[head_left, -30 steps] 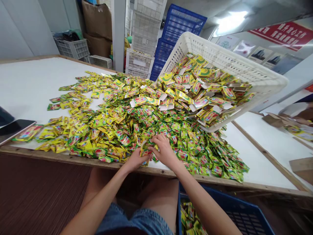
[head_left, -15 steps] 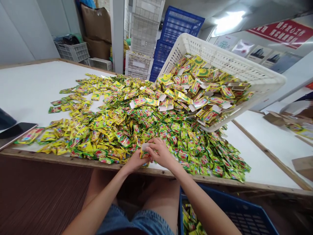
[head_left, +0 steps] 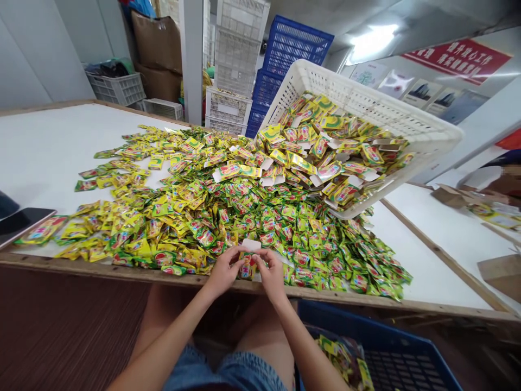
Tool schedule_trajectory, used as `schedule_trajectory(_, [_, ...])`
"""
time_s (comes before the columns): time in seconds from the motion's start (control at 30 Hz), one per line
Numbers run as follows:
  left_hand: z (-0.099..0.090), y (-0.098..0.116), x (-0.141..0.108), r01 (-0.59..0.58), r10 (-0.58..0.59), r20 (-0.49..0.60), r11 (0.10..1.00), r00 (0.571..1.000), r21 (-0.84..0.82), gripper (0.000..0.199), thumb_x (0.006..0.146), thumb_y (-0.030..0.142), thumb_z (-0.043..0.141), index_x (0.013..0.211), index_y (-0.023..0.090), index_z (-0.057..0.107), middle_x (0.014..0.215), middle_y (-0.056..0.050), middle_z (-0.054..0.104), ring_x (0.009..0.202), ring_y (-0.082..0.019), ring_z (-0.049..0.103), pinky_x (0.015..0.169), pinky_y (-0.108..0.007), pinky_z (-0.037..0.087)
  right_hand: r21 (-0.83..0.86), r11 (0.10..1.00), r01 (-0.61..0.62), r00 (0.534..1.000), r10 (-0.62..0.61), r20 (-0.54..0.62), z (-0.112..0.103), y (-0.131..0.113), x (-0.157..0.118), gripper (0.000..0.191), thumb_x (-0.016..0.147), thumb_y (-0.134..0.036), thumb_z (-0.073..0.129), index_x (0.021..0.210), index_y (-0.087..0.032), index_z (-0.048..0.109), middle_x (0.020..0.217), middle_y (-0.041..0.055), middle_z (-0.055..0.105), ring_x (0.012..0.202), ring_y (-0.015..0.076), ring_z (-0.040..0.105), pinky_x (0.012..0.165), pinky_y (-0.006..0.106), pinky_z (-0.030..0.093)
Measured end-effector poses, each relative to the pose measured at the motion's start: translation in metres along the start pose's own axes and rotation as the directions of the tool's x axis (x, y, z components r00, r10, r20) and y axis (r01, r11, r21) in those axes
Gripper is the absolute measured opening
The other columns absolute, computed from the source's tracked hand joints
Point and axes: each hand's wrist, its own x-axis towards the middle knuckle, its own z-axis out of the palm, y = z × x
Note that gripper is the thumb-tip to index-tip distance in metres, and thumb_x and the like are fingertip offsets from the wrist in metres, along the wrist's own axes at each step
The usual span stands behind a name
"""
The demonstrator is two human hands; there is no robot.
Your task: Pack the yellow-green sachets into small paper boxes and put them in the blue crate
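Observation:
Between my two hands, at the table's front edge, is a small printed box [head_left: 246,267] with a white flap raised at its top. My left hand [head_left: 226,270] pinches the box's left side. On the right side, the fingers of my right hand [head_left: 270,271] close on the same box. Whether a packet is inside it cannot be made out. Around and behind my hands lies a wide heap of small yellow and green packets [head_left: 179,201]. A tilted white basket [head_left: 382,103] of small printed boxes [head_left: 331,169] rests over the heap's right side.
A phone [head_left: 24,222] lies at the table's left edge. Below the table at right is a blue crate [head_left: 407,353] holding packets or boxes. A wooden strip [head_left: 435,252] crosses the table at right. Stacked white crates [head_left: 236,60] and blue crates [head_left: 295,46] stand behind.
My right hand has moved down to the box's right side, and my hands are now more level. The box now faces me with its white flap up. The view has shifted slightly.

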Motion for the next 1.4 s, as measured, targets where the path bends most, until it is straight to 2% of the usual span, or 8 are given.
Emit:
schedule_trajectory(0.17, [0.001,-0.002,0.005,-0.046,0.049,-0.073,0.998,0.996,0.038,0.017,0.081,0.027,0.052,0.086,0.018,0.066,0.096,-0.007,0.065,0.098,-0.022,0.056,0.090,-0.032,0.039,-0.033,0.998,0.049,0.999,-0.048,0.022,0.000,-0.003,0.005,0.020,0.086,-0.033,0.047,0.085,-0.019,0.061,0.083,0.0047,0.063,0.078,0.0175,0.057,0.073,0.029,0.044])
schedule_trajectory(0.3, [0.004,-0.001,0.005,-0.075,0.067,-0.103,0.994,0.992,-0.081,0.027,0.081,0.024,0.054,0.107,0.020,0.056,0.102,-0.006,0.063,0.098,-0.020,0.057,0.090,-0.033,0.041,0.015,0.999,0.041,0.999,-0.041,0.017,-0.003,-0.004,0.010,0.023,0.085,-0.031,0.048,0.103,-0.020,0.056,0.085,0.0043,0.063,0.076,0.0165,0.058,0.069,0.028,0.045])
schedule_trajectory(0.43, [0.003,0.005,0.002,-0.144,0.148,-0.076,0.988,0.986,0.055,0.018,0.082,0.023,0.052,0.095,0.019,0.063,0.099,-0.007,0.064,0.100,-0.020,0.056,0.093,-0.033,0.038,-0.022,0.988,0.150,0.983,-0.146,0.110,-0.009,-0.008,0.009,0.014,0.083,-0.028,0.052,0.085,-0.021,0.064,0.088,0.0049,0.064,0.086,0.0185,0.058,0.079,0.031,0.044])
schedule_trajectory(0.53, [0.002,0.010,-0.001,-0.174,0.182,-0.054,0.976,0.982,0.129,0.016,0.081,0.024,0.055,0.089,0.018,0.066,0.098,-0.008,0.066,0.101,-0.021,0.056,0.094,-0.033,0.038,-0.035,0.985,0.167,0.980,-0.162,0.113,-0.012,-0.011,0.005,0.012,0.081,-0.027,0.056,0.084,-0.021,0.065,0.087,0.0043,0.065,0.087,0.0185,0.058,0.080,0.031,0.043])
schedule_trajectory(0.87, [0.011,0.012,0.009,-0.030,0.044,-0.174,0.996,0.984,0.082,0.016,0.080,0.029,0.055,0.084,0.016,0.063,0.080,-0.003,0.065,0.075,-0.016,0.060,0.071,-0.026,0.046,-0.114,0.991,0.066,0.997,-0.062,0.037,-0.006,-0.014,0.007,0.017,0.083,-0.034,0.052,0.083,-0.018,0.060,0.071,0.0007,0.061,0.063,0.0136,0.053,0.061,0.024,0.041])
schedule_trajectory(1.1, [0.005,-0.002,0.004,-0.044,0.050,-0.139,0.998,0.989,0.051,0.018,0.078,0.029,0.058,0.090,0.017,0.065,0.089,-0.004,0.066,0.085,-0.018,0.059,0.078,-0.027,0.044,-0.021,0.999,0.030,0.999,-0.029,0.041,-0.006,-0.011,0.002,0.017,0.084,-0.033,0.050,0.090,-0.019,0.058,0.083,0.0029,0.062,0.074,0.0150,0.056,0.069,0.025,0.043])
schedule_trajectory(1.23, [0.004,-0.006,0.004,-0.014,0.016,-0.129,1.000,0.991,0.019,0.018,0.078,0.030,0.059,0.089,0.016,0.064,0.083,-0.003,0.066,0.078,-0.017,0.059,0.073,-0.025,0.045,0.052,0.998,-0.019,0.996,0.014,0.090,-0.006,-0.008,0.008,0.015,0.083,-0.032,0.050,0.083,-0.018,0.056,0.073,0.0011,0.059,0.066,0.0138,0.054,0.062,0.024,0.043])
schedule_trajectory(1.4, [0.006,-0.008,0.009,-0.010,0.011,-0.131,1.000,0.991,0.008,0.017,0.079,0.030,0.057,0.086,0.016,0.064,0.081,-0.003,0.065,0.074,-0.016,0.059,0.072,-0.025,0.045,0.034,0.999,-0.006,0.991,0.001,0.134,-0.009,-0.014,0.018,0.011,0.080,-0.028,0.051,0.077,-0.018,0.056,0.072,0.0001,0.059,0.065,0.0133,0.054,0.062,0.024,0.044])
